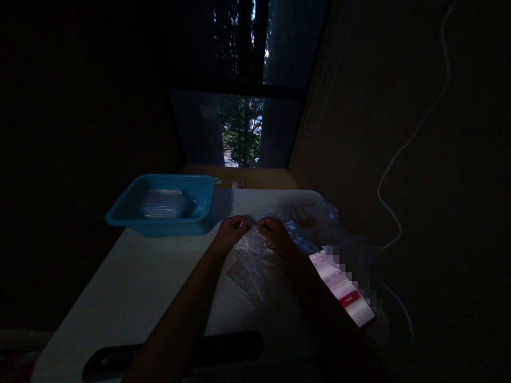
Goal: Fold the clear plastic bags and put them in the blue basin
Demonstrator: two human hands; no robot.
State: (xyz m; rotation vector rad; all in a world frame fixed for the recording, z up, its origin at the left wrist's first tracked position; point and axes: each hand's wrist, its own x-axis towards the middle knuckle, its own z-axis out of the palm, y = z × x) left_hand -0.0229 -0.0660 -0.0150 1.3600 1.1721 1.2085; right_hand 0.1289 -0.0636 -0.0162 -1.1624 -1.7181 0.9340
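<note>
Both hands are close together over the middle of a white table [159, 276]. My left hand [233, 230] pinches the upper edge of a clear plastic bag [255, 260]. My right hand [273, 230] pinches the same edge a short way to the right. The bag hangs down toward me and its lower corners rest near the tabletop. More crumpled clear plastic [303, 234] lies just beyond and to the right of my right hand. Dim light hides the finer details of the fingertips.
A blue plastic basin [191, 229] with clear plastic packets [163, 203] in it stands at the back left. A lit phone [341, 287] lies at the right edge. A dark, long handle-like shape [229, 346] is near me. A white cable [391, 165] hangs along the right wall.
</note>
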